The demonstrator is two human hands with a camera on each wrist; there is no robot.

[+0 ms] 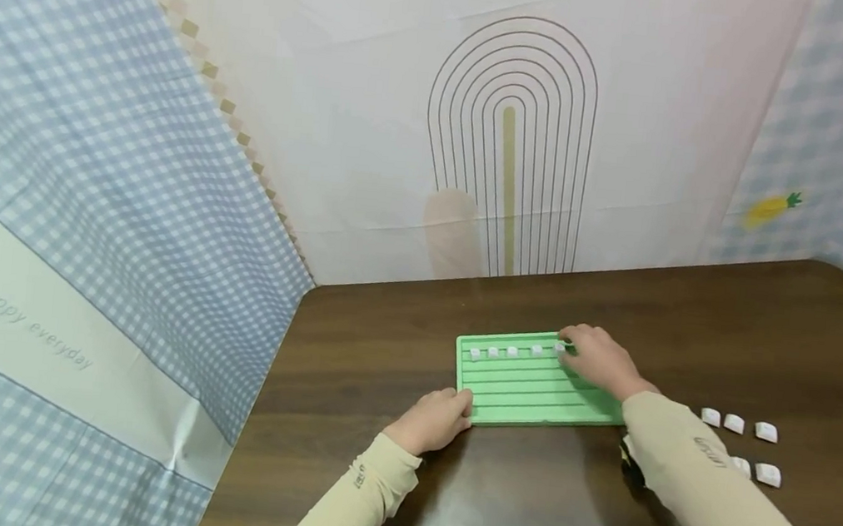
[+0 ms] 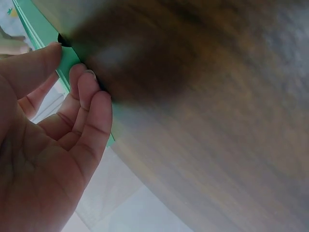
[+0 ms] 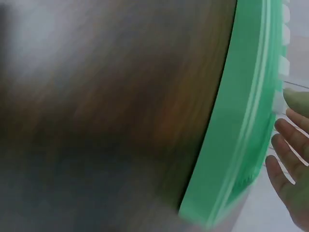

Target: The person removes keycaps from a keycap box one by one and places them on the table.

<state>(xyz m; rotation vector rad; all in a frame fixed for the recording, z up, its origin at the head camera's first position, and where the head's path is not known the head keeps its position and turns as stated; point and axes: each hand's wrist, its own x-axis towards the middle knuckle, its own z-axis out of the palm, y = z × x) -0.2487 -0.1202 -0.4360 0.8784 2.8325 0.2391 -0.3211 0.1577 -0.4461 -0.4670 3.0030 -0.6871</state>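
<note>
A shallow green tray (image 1: 530, 395) with parallel ridges lies on the table. Along its far ridge sits a row of several small white keycaps (image 1: 511, 352). My left hand (image 1: 432, 420) holds the tray's near left corner, thumb and fingertips at its edge in the left wrist view. Over the far right part of the tray, my right hand (image 1: 601, 362) pinches a white keycap (image 1: 559, 349) at the right end of the row. In the right wrist view that keycap (image 3: 279, 102) shows between thumb and index finger, the other fingers spread.
On the brown wooden table (image 1: 363, 333), right of the tray, lie several loose white keycaps (image 1: 734, 423), some partly behind the right sleeve. A small dark object (image 1: 631, 469) shows beside that sleeve. Patterned cloth (image 1: 373, 125) hangs behind and to the left.
</note>
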